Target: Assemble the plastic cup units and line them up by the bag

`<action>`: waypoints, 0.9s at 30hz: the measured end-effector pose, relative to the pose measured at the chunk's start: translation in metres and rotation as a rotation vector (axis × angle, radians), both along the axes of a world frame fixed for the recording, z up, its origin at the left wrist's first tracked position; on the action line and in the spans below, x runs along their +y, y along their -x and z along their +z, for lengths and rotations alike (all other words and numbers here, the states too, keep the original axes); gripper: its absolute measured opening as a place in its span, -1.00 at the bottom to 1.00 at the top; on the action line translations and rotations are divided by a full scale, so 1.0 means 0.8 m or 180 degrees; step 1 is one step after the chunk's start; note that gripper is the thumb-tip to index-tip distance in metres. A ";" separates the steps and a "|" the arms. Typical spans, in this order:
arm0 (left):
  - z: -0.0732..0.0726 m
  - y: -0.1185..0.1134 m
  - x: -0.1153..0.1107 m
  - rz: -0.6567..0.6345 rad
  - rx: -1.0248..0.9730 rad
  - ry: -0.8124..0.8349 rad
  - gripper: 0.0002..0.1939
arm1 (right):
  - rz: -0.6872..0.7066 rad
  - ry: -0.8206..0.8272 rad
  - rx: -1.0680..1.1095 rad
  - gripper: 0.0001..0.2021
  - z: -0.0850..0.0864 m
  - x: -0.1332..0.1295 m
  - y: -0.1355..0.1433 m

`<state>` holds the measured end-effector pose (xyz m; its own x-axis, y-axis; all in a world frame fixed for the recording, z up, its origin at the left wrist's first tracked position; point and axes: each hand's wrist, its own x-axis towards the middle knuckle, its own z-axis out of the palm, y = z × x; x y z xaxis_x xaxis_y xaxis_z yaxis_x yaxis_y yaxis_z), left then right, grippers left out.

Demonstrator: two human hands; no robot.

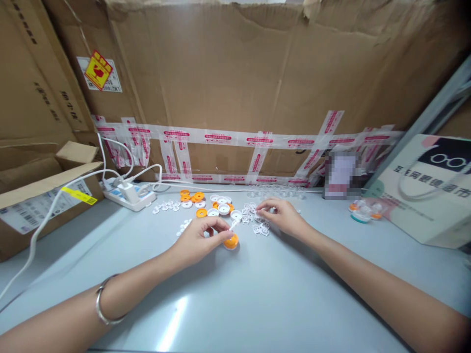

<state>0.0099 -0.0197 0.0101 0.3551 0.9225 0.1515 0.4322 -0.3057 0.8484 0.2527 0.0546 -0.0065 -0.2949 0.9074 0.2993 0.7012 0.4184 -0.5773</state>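
My left hand point(202, 238) is closed in a pinch on a small white plastic piece point(234, 225). The piece is tilted just above an orange round cap point(231, 242) on the table. My right hand point(282, 216) reaches to a cluster of small white openwork plastic parts point(249, 212), its thumb and fingers drawn together there; what they grip is too small to tell. Nearer to me lies another group of white openwork parts point(262, 229). Between and behind the hands are white round cups point(223, 210) and orange rings point(201, 213).
Small white discs point(166, 206) lie at the left, near a white power strip point(128, 193) with cables. Clear round pieces point(277, 191) line the back. Assembled round pieces point(362, 212) sit by a printed bag point(429, 196) at the right. A large taped carton point(235, 88) walls the back.
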 end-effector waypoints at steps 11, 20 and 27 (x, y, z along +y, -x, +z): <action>-0.011 0.007 0.003 -0.0021 0.0486 -0.1145 -0.85 | 0.0164 0.1533 0.1454 -0.78 0.024 -0.034 0.031; -0.013 -0.002 -0.007 -0.0036 0.1731 -0.3179 -0.78 | 0.0680 0.2010 0.1877 -0.77 0.028 -0.072 0.058; -0.017 0.001 -0.006 0.0105 0.2023 -0.3346 -0.75 | 0.0639 0.2265 0.1953 -0.77 0.036 -0.075 0.057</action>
<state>0.0093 -0.0245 -0.0036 0.6159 0.4662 0.6351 0.6993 -0.6948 -0.1681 0.2074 -0.0052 0.0221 -0.4398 0.8858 -0.1481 0.1457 -0.0923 -0.9850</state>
